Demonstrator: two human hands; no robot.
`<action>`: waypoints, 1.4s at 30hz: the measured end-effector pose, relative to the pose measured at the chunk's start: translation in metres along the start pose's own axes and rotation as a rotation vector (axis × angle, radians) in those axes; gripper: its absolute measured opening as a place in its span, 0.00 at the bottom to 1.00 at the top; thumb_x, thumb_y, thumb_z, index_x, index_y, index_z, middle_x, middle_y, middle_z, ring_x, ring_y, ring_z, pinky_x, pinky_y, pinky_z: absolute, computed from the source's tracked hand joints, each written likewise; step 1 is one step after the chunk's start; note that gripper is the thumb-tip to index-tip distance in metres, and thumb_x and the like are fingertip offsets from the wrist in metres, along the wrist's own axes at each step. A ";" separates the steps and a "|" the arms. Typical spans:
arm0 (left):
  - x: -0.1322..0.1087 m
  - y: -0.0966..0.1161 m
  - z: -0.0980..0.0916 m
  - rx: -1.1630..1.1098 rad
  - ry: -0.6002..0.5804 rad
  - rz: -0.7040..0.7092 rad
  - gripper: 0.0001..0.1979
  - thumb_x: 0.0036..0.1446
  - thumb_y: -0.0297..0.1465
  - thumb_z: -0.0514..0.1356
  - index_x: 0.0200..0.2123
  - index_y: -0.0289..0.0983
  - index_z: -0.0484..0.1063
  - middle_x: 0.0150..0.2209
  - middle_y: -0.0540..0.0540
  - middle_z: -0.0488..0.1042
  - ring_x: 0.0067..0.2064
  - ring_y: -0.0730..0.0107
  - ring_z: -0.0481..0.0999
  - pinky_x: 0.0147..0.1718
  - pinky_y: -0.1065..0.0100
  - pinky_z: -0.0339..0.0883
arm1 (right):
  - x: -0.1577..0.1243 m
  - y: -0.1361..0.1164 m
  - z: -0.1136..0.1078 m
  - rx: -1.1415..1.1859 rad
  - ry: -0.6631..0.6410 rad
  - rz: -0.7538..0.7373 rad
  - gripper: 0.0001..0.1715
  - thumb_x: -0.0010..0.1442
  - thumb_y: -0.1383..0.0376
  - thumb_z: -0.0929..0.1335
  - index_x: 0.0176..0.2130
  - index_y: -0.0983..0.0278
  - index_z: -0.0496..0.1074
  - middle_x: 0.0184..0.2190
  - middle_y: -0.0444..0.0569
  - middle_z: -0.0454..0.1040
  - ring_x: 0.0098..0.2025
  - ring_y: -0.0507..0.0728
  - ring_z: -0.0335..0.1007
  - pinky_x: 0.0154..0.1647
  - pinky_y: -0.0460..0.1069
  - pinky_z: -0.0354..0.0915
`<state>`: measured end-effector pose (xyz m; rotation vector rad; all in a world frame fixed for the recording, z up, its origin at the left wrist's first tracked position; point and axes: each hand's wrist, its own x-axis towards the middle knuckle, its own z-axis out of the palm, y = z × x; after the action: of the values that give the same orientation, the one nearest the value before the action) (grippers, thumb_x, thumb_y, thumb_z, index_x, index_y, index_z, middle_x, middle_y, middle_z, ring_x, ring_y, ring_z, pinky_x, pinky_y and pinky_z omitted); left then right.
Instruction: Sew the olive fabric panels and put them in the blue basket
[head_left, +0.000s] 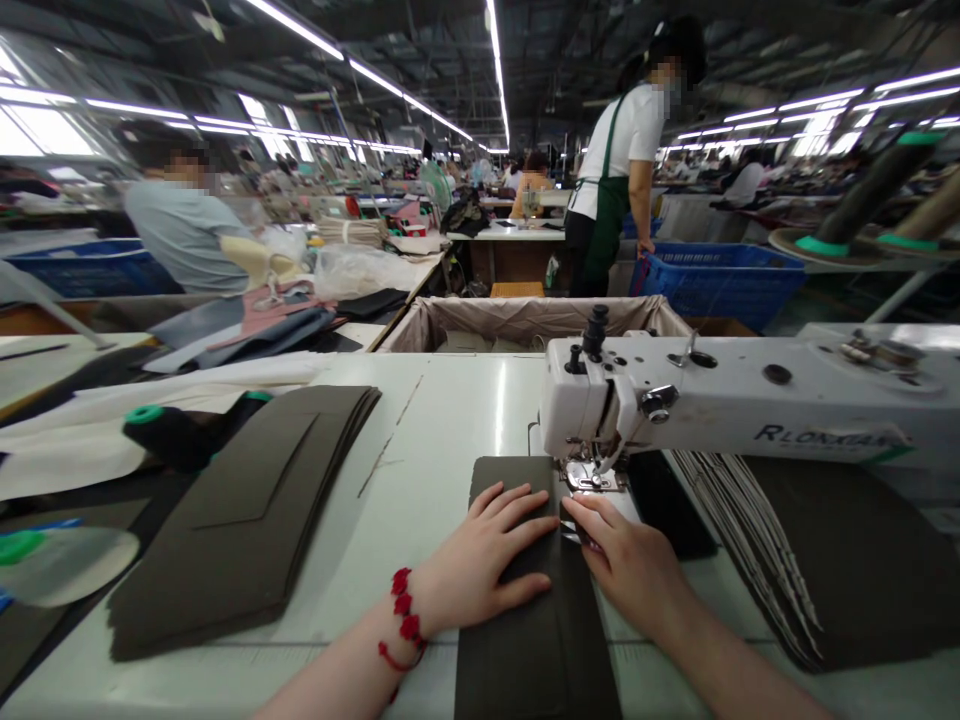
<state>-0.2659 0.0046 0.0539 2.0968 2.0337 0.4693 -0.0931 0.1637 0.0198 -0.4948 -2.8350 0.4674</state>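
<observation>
A dark olive fabric panel (536, 670) lies lengthwise on the pale table, its far end beside the presser foot (594, 478) of a white sewing machine (720, 395). My left hand (491, 560) rests flat on the panel with fingers spread, holding nothing. Close to the panel's right edge, just in front of the presser foot, my right hand (634, 560) is closed around small thread snips (571, 532). Their metal blades stick out to the left over the fabric; the handles are mostly hidden in my palm.
A stack of olive panels (232, 530) lies left, beside a dark thread cone (169, 435). More layered panels (847, 560) lie right, near a black flat object (667, 505). Behind the table stand a cloth-lined bin (431, 325) and a person in a green apron (611, 200) touching a blue basket (712, 285).
</observation>
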 end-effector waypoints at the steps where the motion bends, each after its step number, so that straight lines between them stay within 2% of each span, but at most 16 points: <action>1: 0.000 0.000 0.000 0.001 -0.003 -0.003 0.31 0.61 0.45 0.58 0.64 0.49 0.54 0.65 0.47 0.54 0.66 0.52 0.51 0.64 0.47 0.42 | 0.000 0.000 0.000 -0.001 -0.002 0.000 0.32 0.59 0.73 0.60 0.60 0.55 0.61 0.59 0.45 0.64 0.51 0.56 0.70 0.52 0.52 0.66; 13: 0.000 -0.002 -0.001 0.011 0.010 -0.010 0.27 0.62 0.43 0.57 0.63 0.49 0.56 0.64 0.47 0.56 0.65 0.54 0.52 0.65 0.48 0.41 | 0.001 0.000 0.000 0.010 0.006 -0.004 0.32 0.59 0.73 0.60 0.60 0.54 0.61 0.59 0.45 0.64 0.53 0.56 0.68 0.51 0.51 0.67; 29: 0.000 -0.002 0.001 0.030 -0.007 -0.017 0.28 0.62 0.42 0.57 0.63 0.47 0.56 0.65 0.46 0.52 0.66 0.54 0.50 0.65 0.47 0.40 | -0.001 0.001 0.002 -0.002 0.007 0.006 0.31 0.59 0.73 0.60 0.60 0.54 0.61 0.60 0.44 0.64 0.53 0.56 0.68 0.50 0.52 0.68; 42: 0.001 -0.005 0.004 0.037 0.053 -0.014 0.27 0.60 0.39 0.60 0.61 0.45 0.59 0.64 0.44 0.55 0.65 0.53 0.51 0.64 0.45 0.43 | 0.000 0.002 0.002 0.006 0.001 0.003 0.31 0.59 0.73 0.60 0.60 0.54 0.61 0.59 0.44 0.63 0.51 0.56 0.69 0.49 0.53 0.68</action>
<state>-0.2689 0.0057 0.0486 2.1111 2.1009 0.4933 -0.0931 0.1646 0.0171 -0.4978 -2.8312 0.4765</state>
